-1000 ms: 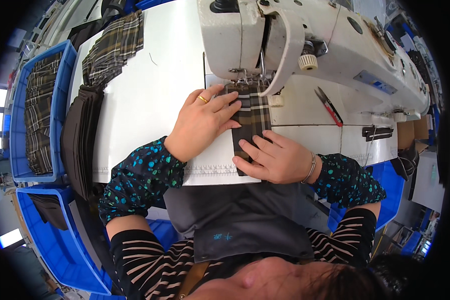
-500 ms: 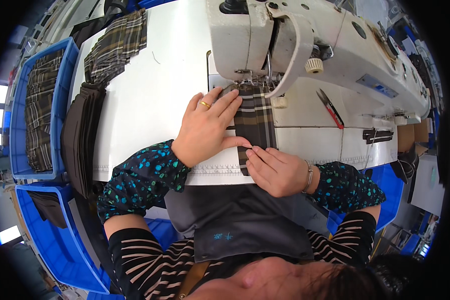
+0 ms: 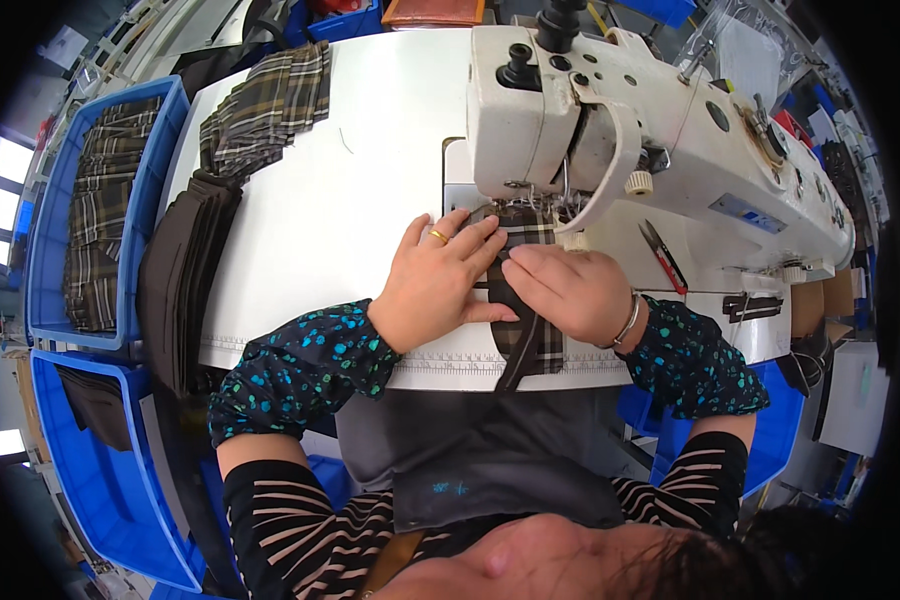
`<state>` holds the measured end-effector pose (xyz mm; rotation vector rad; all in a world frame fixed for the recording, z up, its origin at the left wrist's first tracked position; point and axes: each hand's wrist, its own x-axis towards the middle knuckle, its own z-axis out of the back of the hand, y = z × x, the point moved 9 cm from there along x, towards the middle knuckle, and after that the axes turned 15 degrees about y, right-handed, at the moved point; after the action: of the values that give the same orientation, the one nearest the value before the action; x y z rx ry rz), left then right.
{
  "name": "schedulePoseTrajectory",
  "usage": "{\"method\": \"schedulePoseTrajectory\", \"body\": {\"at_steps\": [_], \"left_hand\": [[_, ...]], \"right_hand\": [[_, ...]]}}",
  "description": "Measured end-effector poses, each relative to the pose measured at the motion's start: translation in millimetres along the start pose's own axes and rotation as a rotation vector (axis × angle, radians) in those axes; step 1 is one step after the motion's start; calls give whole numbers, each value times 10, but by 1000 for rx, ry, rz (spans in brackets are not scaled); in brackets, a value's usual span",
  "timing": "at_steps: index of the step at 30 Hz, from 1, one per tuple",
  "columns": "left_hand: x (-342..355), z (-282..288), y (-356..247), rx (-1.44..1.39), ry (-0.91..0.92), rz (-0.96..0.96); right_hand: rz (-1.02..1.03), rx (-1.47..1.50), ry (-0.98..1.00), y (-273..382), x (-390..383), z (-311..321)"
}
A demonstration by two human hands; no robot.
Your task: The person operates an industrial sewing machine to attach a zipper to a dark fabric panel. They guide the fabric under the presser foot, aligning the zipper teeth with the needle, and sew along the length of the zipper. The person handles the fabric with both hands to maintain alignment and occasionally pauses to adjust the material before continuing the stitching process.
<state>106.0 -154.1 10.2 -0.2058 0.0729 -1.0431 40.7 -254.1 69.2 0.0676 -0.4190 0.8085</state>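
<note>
A plaid fabric strip (image 3: 547, 349) with a dark, folded band (image 3: 510, 358) along it runs under the presser foot of the white sewing machine (image 3: 515, 130). My left hand (image 3: 435, 278) lies over the strip's left side and the table, fingers spread just in front of the foot, thumb stretched onto the dark band. My right hand (image 3: 570, 290) is on the strip right of it, fingers pressed together on the dark band near my left fingertips; its thumb is hidden. Red-and-black thread snips (image 3: 670, 265) lie to the right.
Plaid pieces (image 3: 260, 100) and stacked dark pieces (image 3: 185, 280) lie on the table's (image 3: 320, 220) left. A blue bin of plaid pieces (image 3: 110, 215) and a lower blue bin (image 3: 105, 490) stand beside it. Small black pieces (image 3: 750, 305) lie right. Another blue bin (image 3: 770, 420) is below.
The view has shifted. My right hand has moved up toward the foot, beside my left fingertips. The strip's near end now shows the dark band turned over across the plaid.
</note>
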Motion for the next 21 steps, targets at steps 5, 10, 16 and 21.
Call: {"method": "schedulePoseTrajectory", "body": {"at_steps": [5, 10, 16, 21], "left_hand": [[-7, -1, 8, -5, 14, 1], [-13, 11, 2, 20, 4, -26], [11, 0, 3, -30, 32, 0], [-16, 10, 20, -33, -13, 30]], "right_hand": [[101, -75, 59, 58, -126, -319], [166, -15, -26, 44, -128, -146], [-89, 43, 191, -108, -152, -480], [-94, 37, 205, -60, -202, -495]]}}
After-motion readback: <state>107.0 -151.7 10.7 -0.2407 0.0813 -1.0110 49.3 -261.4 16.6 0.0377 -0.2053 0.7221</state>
